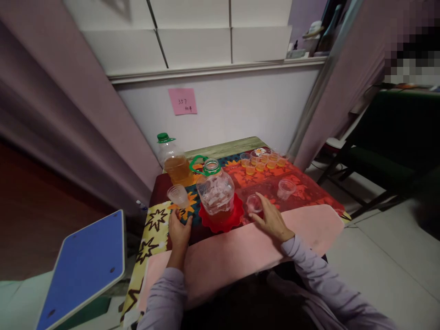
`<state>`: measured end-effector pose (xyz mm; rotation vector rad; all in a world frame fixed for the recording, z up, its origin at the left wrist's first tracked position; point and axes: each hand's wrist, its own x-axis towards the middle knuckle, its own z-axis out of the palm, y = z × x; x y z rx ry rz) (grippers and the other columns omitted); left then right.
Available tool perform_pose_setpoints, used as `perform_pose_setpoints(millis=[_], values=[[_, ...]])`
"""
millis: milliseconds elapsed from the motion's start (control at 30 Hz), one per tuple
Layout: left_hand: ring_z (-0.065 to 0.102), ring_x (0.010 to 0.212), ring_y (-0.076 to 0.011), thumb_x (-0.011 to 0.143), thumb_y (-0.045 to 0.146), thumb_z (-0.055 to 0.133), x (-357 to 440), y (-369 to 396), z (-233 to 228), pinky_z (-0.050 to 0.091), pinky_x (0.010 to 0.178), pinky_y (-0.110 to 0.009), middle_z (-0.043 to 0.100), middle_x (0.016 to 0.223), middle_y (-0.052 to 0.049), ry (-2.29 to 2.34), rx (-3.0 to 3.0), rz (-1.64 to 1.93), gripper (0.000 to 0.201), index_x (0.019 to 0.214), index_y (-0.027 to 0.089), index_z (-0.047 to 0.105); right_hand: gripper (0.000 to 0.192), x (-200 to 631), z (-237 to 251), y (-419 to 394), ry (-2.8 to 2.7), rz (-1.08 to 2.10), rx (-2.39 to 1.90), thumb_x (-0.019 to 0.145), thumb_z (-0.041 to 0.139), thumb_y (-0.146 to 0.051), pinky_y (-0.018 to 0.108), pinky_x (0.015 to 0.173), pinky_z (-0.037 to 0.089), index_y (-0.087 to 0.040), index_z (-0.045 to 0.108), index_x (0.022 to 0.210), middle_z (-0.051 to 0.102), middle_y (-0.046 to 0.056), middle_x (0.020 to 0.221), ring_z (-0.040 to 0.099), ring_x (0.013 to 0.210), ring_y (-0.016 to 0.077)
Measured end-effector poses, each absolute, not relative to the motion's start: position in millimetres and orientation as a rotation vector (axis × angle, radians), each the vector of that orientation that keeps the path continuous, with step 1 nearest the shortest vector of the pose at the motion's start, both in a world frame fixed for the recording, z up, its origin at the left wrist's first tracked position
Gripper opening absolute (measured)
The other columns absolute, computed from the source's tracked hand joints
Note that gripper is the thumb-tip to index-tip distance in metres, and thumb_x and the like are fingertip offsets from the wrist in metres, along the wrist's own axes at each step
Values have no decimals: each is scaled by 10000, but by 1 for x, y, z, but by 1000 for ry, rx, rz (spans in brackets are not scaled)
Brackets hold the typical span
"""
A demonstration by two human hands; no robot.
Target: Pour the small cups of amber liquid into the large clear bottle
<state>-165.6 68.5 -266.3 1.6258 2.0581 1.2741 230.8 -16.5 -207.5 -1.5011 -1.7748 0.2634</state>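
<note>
My left hand (178, 231) rests at the table's near left and grips an empty clear plastic cup (178, 195), which is tilted. My right hand (271, 221) lies flat on the cloth, its fingers touching a small clear cup (254, 203). Between my hands a clear jar with a green rim and handle (216, 190) stands on a red mat (220, 220), with ice and amber liquid inside. Another empty cup (286, 188) stands to the right. Several small cups filled with orange drink (261, 161) are grouped at the far side.
A green-capped plastic bottle (173, 160) of amber liquid stands at the far left. A patterned cloth (302, 183) covers the small table, and a pink towel (240, 252) lies along its near edge. A blue board (85, 261) is at the left, a dark chair (385, 156) at the right.
</note>
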Motion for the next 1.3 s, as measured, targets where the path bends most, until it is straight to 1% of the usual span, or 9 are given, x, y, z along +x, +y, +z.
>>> perform_pose_setpoints(millis=[133,267,433,633,800,933,1067,1167,1300], values=[[682,1378,-384,817,427,781,-167,70,-267,497,1265,-611,719,1394,-204,2061,1628,1262,732,1468,156,583,641,262,-170,-14,-1552,80,-1507,1052,656,-411,554,1149,606,-246,470,1643,693,236,1539,723,1379,412],[678,1385,-376,816,439,783,-167,71,-267,506,1259,-604,714,1404,-184,2058,1615,1257,731,1473,190,580,833,320,-142,5,-1196,-179,-1672,980,710,-572,605,1155,574,-171,447,1662,667,260,1544,691,1386,441],[669,1402,-375,821,438,777,-166,71,-266,516,1251,-594,697,1434,-201,2042,1593,1270,727,1471,183,574,752,350,-176,14,-1371,101,-1873,972,645,-584,615,1075,595,-150,547,1578,721,264,1459,750,1244,425],[673,1396,-384,775,381,807,-161,69,-258,480,1281,-626,717,1371,-189,2018,1525,1336,680,1393,191,596,852,343,-196,9,-1453,141,-1861,921,709,-578,615,1036,608,-148,494,1624,686,286,1507,767,1186,441],[737,1259,-325,858,404,738,-157,58,-235,592,1172,-575,710,1343,-165,1962,1393,1497,717,1491,215,458,857,303,-175,-18,-1381,149,-1741,936,698,-561,595,920,658,-215,427,1671,700,254,1490,792,860,374],[671,1418,-362,915,519,742,-140,1,-213,535,1252,-619,659,1492,-179,1798,1437,1598,724,1520,257,443,861,225,-171,-71,-1429,274,-1441,847,836,-515,562,933,708,-396,456,1611,712,121,1493,788,1215,438],[681,1444,-412,753,589,917,-101,-81,-204,582,1224,-653,687,1560,-145,1357,1593,1270,961,1589,360,503,678,153,-171,-108,-1522,616,-1250,815,894,-419,501,935,724,-326,603,1420,817,89,1250,831,1119,375],[636,1518,-403,846,629,831,-76,-120,-203,554,1265,-638,635,1646,-162,1198,1446,1150,941,1662,329,472,646,127,-173,-112,-1585,756,-1149,827,890,-351,480,974,719,-330,654,1429,818,93,1330,824,1175,356],[631,1519,-434,730,622,915,-65,-132,-206,535,1286,-655,660,1618,-163,1255,1349,1222,957,1573,316,580,732,113,-184,-111,-1687,797,-986,831,873,-298,548,1124,668,-336,667,1532,763,120,1484,758,1347,385]])
